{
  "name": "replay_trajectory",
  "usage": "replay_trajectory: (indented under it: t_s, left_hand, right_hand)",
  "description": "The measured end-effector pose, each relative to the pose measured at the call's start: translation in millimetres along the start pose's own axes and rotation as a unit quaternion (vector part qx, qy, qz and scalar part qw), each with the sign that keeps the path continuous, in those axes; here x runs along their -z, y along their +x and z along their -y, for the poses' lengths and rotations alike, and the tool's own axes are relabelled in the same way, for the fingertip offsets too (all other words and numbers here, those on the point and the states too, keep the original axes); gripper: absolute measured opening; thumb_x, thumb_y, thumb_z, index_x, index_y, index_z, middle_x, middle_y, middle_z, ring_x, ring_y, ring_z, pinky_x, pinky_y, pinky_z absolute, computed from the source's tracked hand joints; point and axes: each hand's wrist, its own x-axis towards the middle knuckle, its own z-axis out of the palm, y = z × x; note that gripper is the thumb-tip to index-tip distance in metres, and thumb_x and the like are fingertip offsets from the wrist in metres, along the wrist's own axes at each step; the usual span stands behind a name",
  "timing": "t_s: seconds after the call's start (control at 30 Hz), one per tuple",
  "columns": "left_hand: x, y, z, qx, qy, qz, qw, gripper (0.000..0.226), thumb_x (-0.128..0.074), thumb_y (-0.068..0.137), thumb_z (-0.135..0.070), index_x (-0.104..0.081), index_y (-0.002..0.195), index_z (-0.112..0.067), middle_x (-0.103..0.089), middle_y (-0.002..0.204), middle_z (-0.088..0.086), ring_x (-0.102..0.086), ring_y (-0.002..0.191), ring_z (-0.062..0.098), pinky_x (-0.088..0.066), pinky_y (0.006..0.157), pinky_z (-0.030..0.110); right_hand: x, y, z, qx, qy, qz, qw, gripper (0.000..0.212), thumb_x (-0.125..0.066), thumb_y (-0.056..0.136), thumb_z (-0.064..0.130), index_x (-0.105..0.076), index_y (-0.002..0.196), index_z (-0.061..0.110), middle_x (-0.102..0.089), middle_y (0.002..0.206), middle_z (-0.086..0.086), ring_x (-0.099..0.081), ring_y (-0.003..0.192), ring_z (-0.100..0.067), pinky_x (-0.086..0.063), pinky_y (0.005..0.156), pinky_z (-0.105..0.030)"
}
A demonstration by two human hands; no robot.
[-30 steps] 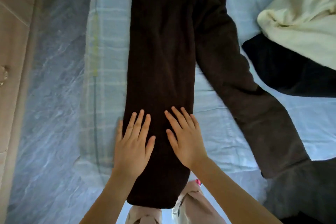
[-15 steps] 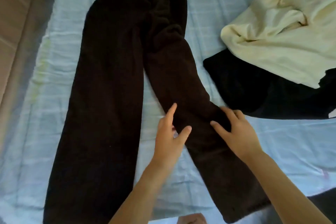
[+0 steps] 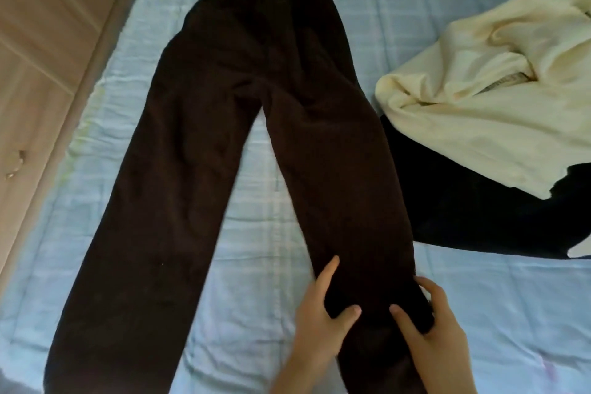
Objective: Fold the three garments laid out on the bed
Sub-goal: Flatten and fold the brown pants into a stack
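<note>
both hands clamp the same trouser leg, low down nr the hem. left hand has its thumb laid over the top of the cloth w/ fingers along the inner edge. right hand has its thumb on top too, fingers curled round the outer edge. can't tell if the fingers go fully under the leg, the cloth hides them.

the dark brown trousers lie flat on the bed, waistband at the far end, legs splayed in an upside-down v. the gripped leg is the one on the person's right. its outer edge touches the black garment, which sits partly under the cream garment.

risks, as i judge them:
- swinging this leg over onto the other could drag the black piece along, b/c the two touch there.
- a grip only nr the hem leaves the thigh part loose, so it may twist or bunch at the creased crotch and give a lopsided fold.
- the other leg lies close to the bed edge by the wooden cabinet, so a hard tug might slide it off.

materials: trousers look thick, matte and soft-napped, heavy enough to stay put. cream one is a thick soft fabric, crumpled w/ deep rounded folds. black one is smooth, flat, no clear shape. sheet is light blue w/ a faint check, finely wrinkled.
</note>
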Motion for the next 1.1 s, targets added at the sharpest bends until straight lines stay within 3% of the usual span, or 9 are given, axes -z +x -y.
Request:
replay_trajectory:
  t_s: [0.17,0.27,0.37,0.47,0.57,0.7,0.8,0.93,1.1]
  left_hand:
    - [3.4,0.5,8.9,0.015,-0.088,0.029,0.996,0.077,-0.073,0.083,0.002,-0.045,0.136,-0.047,-0.048,0.147,-0.010,-0.047,0.134,0.002,-0.042,0.112,0.035]
    - [6.5,0.2,4.4,-0.008,-0.135,0.066,0.989,0.077,-0.076,0.082,-0.003,-0.048,0.136,-0.051,-0.052,0.144,-0.013,-0.051,0.129,-0.001,-0.048,0.104,0.026]
    - [6.6,-4.7,1.8,-0.025,-0.150,0.080,0.985,0.075,-0.079,0.078,-0.014,-0.050,0.138,-0.050,-0.056,0.140,-0.017,-0.053,0.128,0.000,-0.049,0.100,0.023]
    - [0.0,-9.2,0.0,-0.018,0.008,0.017,1.000,0.074,-0.075,0.085,-0.012,-0.043,0.146,-0.040,-0.049,0.146,-0.012,-0.049,0.132,0.002,-0.043,0.109,0.026]
    - [1.4,-3.3,-3.3,-0.014,0.154,0.040,0.987,0.073,-0.070,0.090,-0.028,-0.033,0.152,-0.037,-0.054,0.142,-0.003,-0.052,0.128,0.016,-0.044,0.105,0.026]
    - [9.4,4.7,-15.8,-0.122,0.437,-0.016,0.891,0.072,-0.066,0.088,-0.049,-0.034,0.151,-0.034,-0.047,0.114,0.007,-0.045,0.106,0.024,-0.045,0.089,0.032]
    - [-0.6,13.5,-32.6,-0.226,0.444,-0.047,0.866,0.065,-0.070,0.087,-0.043,-0.047,0.145,-0.028,-0.039,0.107,0.006,-0.034,0.101,0.021,-0.042,0.095,0.033]
    - [-19.9,34.9,-56.4,-0.302,0.477,-0.104,0.819,0.061,-0.075,0.082,-0.039,-0.055,0.138,-0.025,-0.043,0.115,0.012,-0.039,0.102,0.026,-0.042,0.091,0.036]
    - [-41.6,56.1,-67.9,-0.284,0.353,0.034,0.891,0.058,-0.068,0.089,-0.038,-0.048,0.143,-0.031,-0.036,0.111,-0.005,-0.037,0.103,0.010,-0.038,0.087,0.021]
  right_hand:
    - [0.9,5.2,-10.8,0.061,-0.021,0.015,0.998,0.061,-0.071,0.087,0.044,-0.038,0.138,0.037,-0.057,0.113,0.019,-0.057,0.100,-0.009,-0.049,0.080,-0.024]
    - [15.5,1.5,-9.6,0.045,0.066,0.034,0.996,0.034,-0.077,0.084,0.038,-0.055,0.109,0.047,-0.066,0.094,0.028,-0.064,0.089,0.004,-0.048,0.068,-0.007]
    - [32.3,-3.6,-15.1,0.081,0.077,-0.058,0.992,0.025,-0.079,0.079,0.045,-0.061,0.097,0.040,-0.068,0.092,0.027,-0.064,0.087,0.011,-0.047,0.067,-0.002]
    - [21.3,-2.3,-20.3,0.024,0.038,-0.036,0.998,0.027,-0.078,0.081,0.043,-0.063,0.093,0.023,-0.070,0.084,0.012,-0.066,0.083,-0.006,-0.046,0.060,-0.010]
    - [9.5,2.2,-24.7,-0.009,0.036,-0.010,0.999,0.031,-0.076,0.085,0.041,-0.065,0.088,0.012,-0.069,0.081,-0.001,-0.064,0.077,-0.011,-0.044,0.062,-0.016]
    - [21.7,-5.2,-33.3,0.044,0.078,0.015,0.996,0.016,-0.067,0.091,0.039,-0.058,0.088,0.026,-0.064,0.077,0.007,-0.062,0.079,-0.004,-0.046,0.065,-0.014]
    - [28.7,-8.3,-36.5,0.054,0.123,0.046,0.990,0.006,-0.062,0.097,0.032,-0.060,0.094,0.027,-0.065,0.084,0.009,-0.062,0.084,-0.004,-0.046,0.071,-0.010]
    - [40.4,-3.1,-34.1,-0.024,0.269,0.088,0.959,0.028,-0.048,0.104,0.030,-0.070,0.091,0.018,-0.068,0.089,-0.005,-0.064,0.082,-0.010,-0.048,0.075,-0.022]
    - [41.7,2.3,-30.8,0.021,0.186,0.095,0.978,0.012,-0.066,0.094,0.025,-0.071,0.084,0.021,-0.066,0.074,-0.004,-0.063,0.072,-0.014,-0.047,0.070,-0.019]
